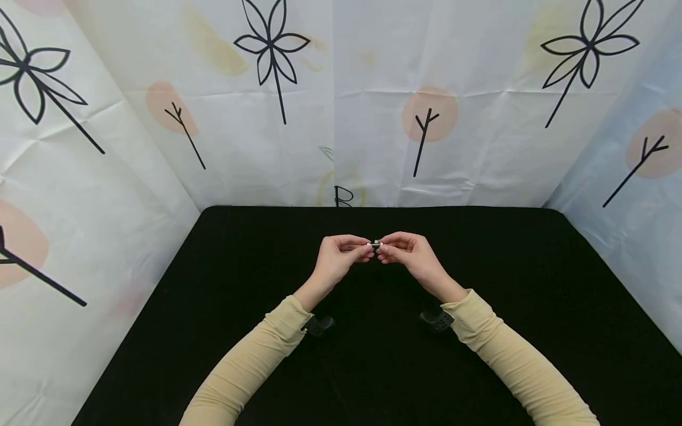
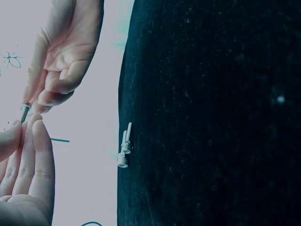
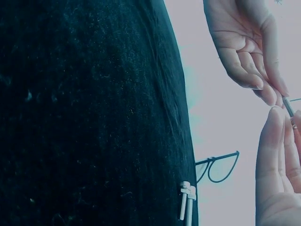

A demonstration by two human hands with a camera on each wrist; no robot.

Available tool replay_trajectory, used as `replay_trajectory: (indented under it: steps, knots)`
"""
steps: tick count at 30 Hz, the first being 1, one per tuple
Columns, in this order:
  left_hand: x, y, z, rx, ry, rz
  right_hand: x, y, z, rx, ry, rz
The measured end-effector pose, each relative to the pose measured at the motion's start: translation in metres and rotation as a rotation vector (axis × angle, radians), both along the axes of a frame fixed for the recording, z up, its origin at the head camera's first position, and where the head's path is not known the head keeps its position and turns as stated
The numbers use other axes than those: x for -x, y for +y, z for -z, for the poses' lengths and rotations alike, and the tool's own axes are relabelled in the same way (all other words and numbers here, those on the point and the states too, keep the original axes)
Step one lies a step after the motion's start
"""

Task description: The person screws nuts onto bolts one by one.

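Both hands meet over the far part of the black table, with a small silver bolt (image 1: 375, 244) between their fingertips. My left hand (image 1: 335, 255) pinches one end of its shank with thumb and fingers; thread shows on it in the right wrist view (image 3: 288, 106). The fingertips of my right hand (image 1: 414, 253) pinch the wider end, which shows as a collar (image 2: 25, 107) in the left wrist view. Whether this collar is the bolt's head or a nut, I cannot tell. The bolt lies roughly level, partly covered by the fingers.
Several metal bolts (image 2: 125, 148) with nuts on them lie close together near the far edge of the black cloth-covered table (image 1: 373, 355). Patterned white curtains (image 1: 373, 148) stand behind and at both sides. A black wrist camera (image 1: 319, 325) sits at each sleeve.
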State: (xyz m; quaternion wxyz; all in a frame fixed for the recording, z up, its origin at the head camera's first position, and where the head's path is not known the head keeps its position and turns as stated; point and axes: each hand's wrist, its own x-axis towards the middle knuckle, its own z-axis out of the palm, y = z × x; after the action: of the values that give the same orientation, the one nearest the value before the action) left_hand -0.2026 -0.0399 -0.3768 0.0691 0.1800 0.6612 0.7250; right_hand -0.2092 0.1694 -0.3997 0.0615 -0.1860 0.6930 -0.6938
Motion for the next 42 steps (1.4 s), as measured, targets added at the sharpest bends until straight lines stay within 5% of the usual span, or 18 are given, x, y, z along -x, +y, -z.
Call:
replay_trajectory:
  steps: [42]
  knots:
    - [-0.0020,-0.0004,0.0029,0.000,-0.006,-0.008,-0.0007,0.0003,-0.0022,-0.072,-0.016,0.009]
